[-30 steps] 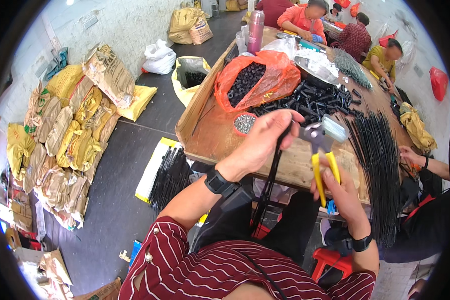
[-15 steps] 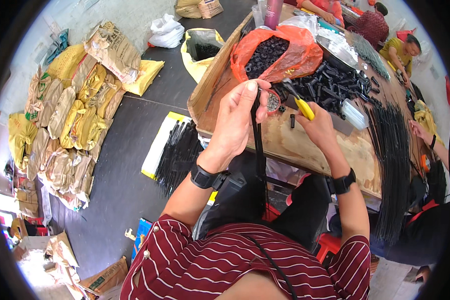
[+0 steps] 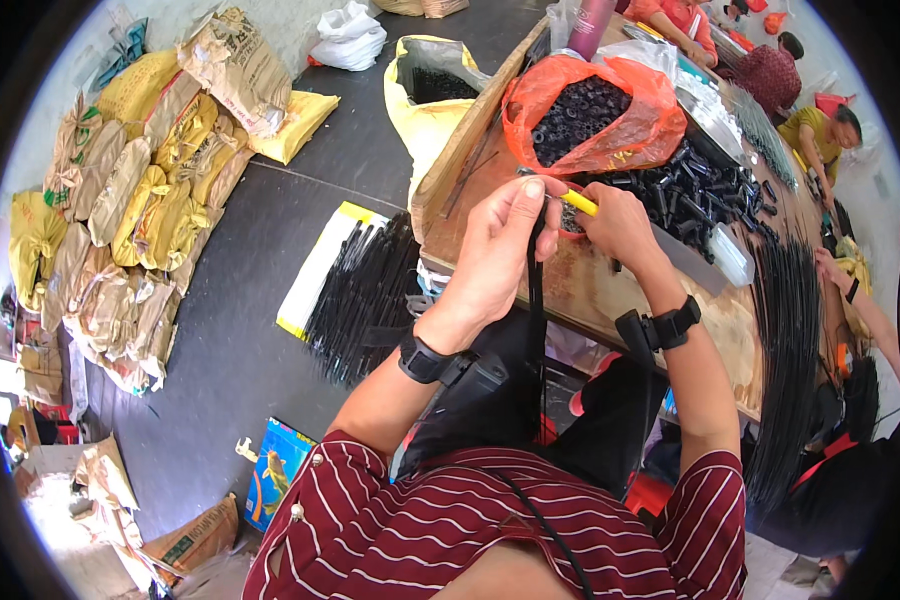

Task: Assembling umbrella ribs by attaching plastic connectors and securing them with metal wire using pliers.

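Observation:
My left hand (image 3: 500,240) is closed, thumb against fingers, round the upper end of several long thin black rods (image 3: 536,300) that hang down toward my lap. Close beside it, my right hand (image 3: 620,228) grips a yellow-handled tool (image 3: 581,203), whose tip points at the left fingertips. Whether the tip touches the rods is too small to tell. Partly behind my hands, a small red dish (image 3: 568,218) of tiny metal pieces stands on the wooden table (image 3: 660,320).
A red plastic bag (image 3: 660,130) of black rings and a pile of black plastic parts (image 3: 705,195) lie beyond my hands. Long black rods (image 3: 792,350) hang over the table's right side. Another bundle (image 3: 360,310) is at left, near stacked sacks (image 3: 120,210). Co-workers (image 3: 820,140) sit far right.
My right hand has moved left and slightly up, bringing the yellow-handled tool against or near the left fingertips. The left hand still holds the rods. The whole view has shifted slightly.

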The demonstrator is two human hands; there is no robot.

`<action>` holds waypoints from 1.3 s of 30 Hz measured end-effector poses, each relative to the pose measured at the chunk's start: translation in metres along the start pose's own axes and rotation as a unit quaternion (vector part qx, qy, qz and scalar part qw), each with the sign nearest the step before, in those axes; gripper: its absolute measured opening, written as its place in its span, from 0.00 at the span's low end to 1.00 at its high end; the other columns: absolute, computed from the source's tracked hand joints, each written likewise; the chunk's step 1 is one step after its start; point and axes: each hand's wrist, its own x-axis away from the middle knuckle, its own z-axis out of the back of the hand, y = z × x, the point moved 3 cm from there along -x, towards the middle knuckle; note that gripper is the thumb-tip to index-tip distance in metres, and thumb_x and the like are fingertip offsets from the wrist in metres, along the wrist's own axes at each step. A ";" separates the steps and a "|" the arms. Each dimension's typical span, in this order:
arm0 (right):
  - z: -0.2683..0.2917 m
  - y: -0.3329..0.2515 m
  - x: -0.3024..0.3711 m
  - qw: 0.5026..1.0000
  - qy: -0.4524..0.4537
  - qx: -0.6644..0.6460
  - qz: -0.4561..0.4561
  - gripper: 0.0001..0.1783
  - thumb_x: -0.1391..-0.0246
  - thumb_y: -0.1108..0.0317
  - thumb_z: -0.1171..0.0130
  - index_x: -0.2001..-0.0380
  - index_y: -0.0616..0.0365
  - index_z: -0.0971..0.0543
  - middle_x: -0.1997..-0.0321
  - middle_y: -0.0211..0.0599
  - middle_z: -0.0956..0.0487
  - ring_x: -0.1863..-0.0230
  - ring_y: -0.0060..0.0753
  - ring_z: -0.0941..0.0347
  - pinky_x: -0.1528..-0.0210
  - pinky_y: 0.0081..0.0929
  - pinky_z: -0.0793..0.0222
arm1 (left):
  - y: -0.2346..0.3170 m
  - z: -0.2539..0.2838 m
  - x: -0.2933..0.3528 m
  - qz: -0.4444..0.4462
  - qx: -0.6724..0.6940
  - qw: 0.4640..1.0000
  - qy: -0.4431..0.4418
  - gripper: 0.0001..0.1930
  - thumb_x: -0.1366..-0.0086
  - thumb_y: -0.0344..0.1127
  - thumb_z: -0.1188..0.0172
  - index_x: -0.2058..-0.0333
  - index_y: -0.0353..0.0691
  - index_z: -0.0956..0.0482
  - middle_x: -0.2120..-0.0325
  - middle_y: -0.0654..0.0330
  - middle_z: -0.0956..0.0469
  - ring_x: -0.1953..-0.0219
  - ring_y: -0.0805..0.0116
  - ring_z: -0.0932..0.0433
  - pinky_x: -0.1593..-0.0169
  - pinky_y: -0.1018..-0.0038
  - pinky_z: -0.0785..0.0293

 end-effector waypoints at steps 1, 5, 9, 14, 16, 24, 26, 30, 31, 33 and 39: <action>0.000 0.000 -0.001 1.000 -0.002 0.001 0.002 0.14 0.59 0.68 0.38 0.66 0.60 0.22 0.69 0.51 0.21 0.64 0.53 0.24 0.60 0.44 0.30 | -0.001 0.000 0.000 0.001 0.005 1.000 0.004 0.18 0.29 0.45 0.54 0.56 0.34 0.27 0.73 0.67 0.30 0.75 0.80 0.34 0.69 0.81 0.38; -0.001 0.006 -0.003 0.997 0.029 -0.063 -0.019 0.14 0.59 0.67 0.38 0.66 0.59 0.21 0.70 0.50 0.21 0.64 0.53 0.24 0.61 0.42 0.30 | -0.003 0.002 -0.002 0.001 0.013 1.000 -0.001 0.18 0.29 0.45 0.54 0.56 0.34 0.27 0.73 0.67 0.30 0.75 0.80 0.35 0.69 0.82 0.38; 0.006 0.006 -0.004 0.990 0.009 -0.134 -0.053 0.13 0.59 0.69 0.37 0.68 0.62 0.22 0.74 0.45 0.21 0.70 0.43 0.23 0.66 0.36 0.30 | -0.006 0.004 -0.003 -0.008 0.020 1.000 -0.006 0.18 0.29 0.45 0.54 0.56 0.34 0.27 0.73 0.67 0.30 0.75 0.81 0.35 0.69 0.82 0.37; -0.002 0.021 -0.003 0.914 -0.028 -0.390 -0.111 0.07 0.56 0.76 0.38 0.72 0.64 0.24 0.76 0.31 0.24 0.75 0.21 0.28 0.74 0.22 0.32 | -0.012 -0.002 -0.004 0.012 0.016 1.000 -0.009 0.16 0.28 0.42 0.55 0.56 0.34 0.28 0.73 0.67 0.31 0.74 0.81 0.35 0.68 0.83 0.36; 0.006 0.013 0.002 0.847 -0.029 -0.508 -0.155 0.09 0.54 0.78 0.41 0.67 0.64 0.25 0.74 0.33 0.24 0.75 0.23 0.27 0.72 0.21 0.30 | -0.012 -0.004 -0.004 0.011 0.012 1.000 -0.010 0.16 0.28 0.41 0.55 0.56 0.34 0.28 0.73 0.67 0.30 0.74 0.81 0.35 0.68 0.83 0.36; 0.034 0.009 0.039 0.700 -0.022 -0.699 -0.144 0.16 0.49 0.72 0.38 0.57 0.62 0.28 0.64 0.36 0.22 0.66 0.30 0.23 0.62 0.24 0.24 | -0.028 -0.021 -0.020 0.017 0.003 1.000 -0.019 0.15 0.28 0.39 0.56 0.55 0.33 0.27 0.70 0.67 0.29 0.73 0.80 0.33 0.68 0.82 0.34; 0.044 0.002 0.048 0.691 -0.006 -0.710 -0.135 0.15 0.48 0.72 0.38 0.58 0.61 0.28 0.65 0.36 0.22 0.67 0.29 0.23 0.62 0.24 0.24 | -0.032 -0.026 -0.025 0.016 -0.013 1.000 -0.023 0.15 0.28 0.39 0.56 0.55 0.33 0.27 0.68 0.66 0.28 0.73 0.80 0.32 0.67 0.82 0.34; 0.062 -0.001 0.066 0.744 0.091 -0.648 -0.131 0.14 0.48 0.74 0.39 0.59 0.62 0.28 0.68 0.36 0.21 0.70 0.27 0.24 0.63 0.23 0.25 | -0.035 -0.047 -0.031 0.042 -0.029 0.998 -0.032 0.16 0.28 0.39 0.55 0.54 0.33 0.27 0.66 0.64 0.26 0.73 0.80 0.31 0.67 0.81 0.33; 0.061 0.002 0.069 0.766 0.122 -0.621 -0.110 0.14 0.48 0.75 0.39 0.58 0.63 0.28 0.69 0.36 0.21 0.70 0.26 0.24 0.64 0.23 0.25 | -0.036 -0.050 -0.030 0.046 -0.034 0.998 -0.024 0.16 0.28 0.39 0.55 0.54 0.33 0.27 0.65 0.63 0.25 0.73 0.80 0.31 0.67 0.81 0.33; 0.064 0.001 0.074 0.800 0.185 -0.565 -0.082 0.14 0.48 0.75 0.39 0.58 0.66 0.28 0.69 0.34 0.22 0.70 0.24 0.24 0.67 0.22 0.27 | -0.037 -0.054 -0.031 0.045 -0.050 0.998 -0.016 0.16 0.29 0.39 0.54 0.53 0.32 0.27 0.63 0.61 0.24 0.73 0.79 0.30 0.67 0.79 0.32; 0.062 0.007 0.089 0.882 0.358 -0.302 -0.045 0.12 0.50 0.75 0.39 0.61 0.65 0.26 0.68 0.40 0.22 0.70 0.31 0.24 0.66 0.27 0.29 | -0.045 -0.078 -0.025 0.070 -0.024 0.997 -0.031 0.15 0.29 0.38 0.54 0.55 0.33 0.25 0.63 0.60 0.22 0.74 0.79 0.31 0.67 0.80 0.31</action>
